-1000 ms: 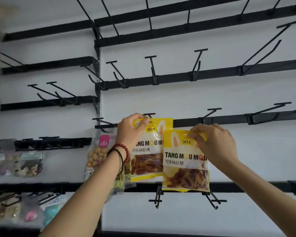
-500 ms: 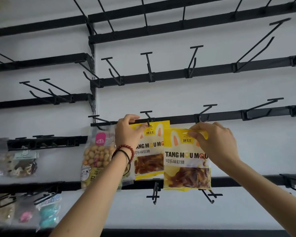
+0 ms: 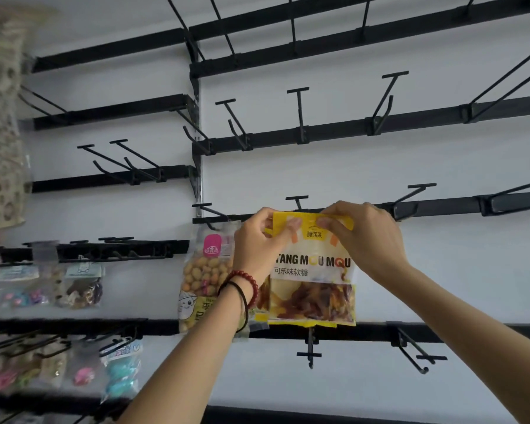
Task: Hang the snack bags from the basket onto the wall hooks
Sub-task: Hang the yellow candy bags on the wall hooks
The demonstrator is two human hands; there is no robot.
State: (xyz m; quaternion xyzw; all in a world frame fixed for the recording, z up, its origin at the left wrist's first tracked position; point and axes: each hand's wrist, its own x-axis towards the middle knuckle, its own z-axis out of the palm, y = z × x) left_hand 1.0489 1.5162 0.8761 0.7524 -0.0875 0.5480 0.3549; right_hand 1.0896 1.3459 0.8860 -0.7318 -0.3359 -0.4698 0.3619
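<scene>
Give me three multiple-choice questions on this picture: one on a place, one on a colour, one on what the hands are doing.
1. The clear bag of round yellow nuts hangs where from the yellow printed snack bag? A left; B right; C above.
2. The bead bracelet on the left wrist is: A blue; B red; C white.
3. The left hand and right hand: A hang idle; B pinch the yellow bag's top; C grip hooks.
Answers: A, it hangs left of it; B, red beads; B, fingers pinch its top edge.
</scene>
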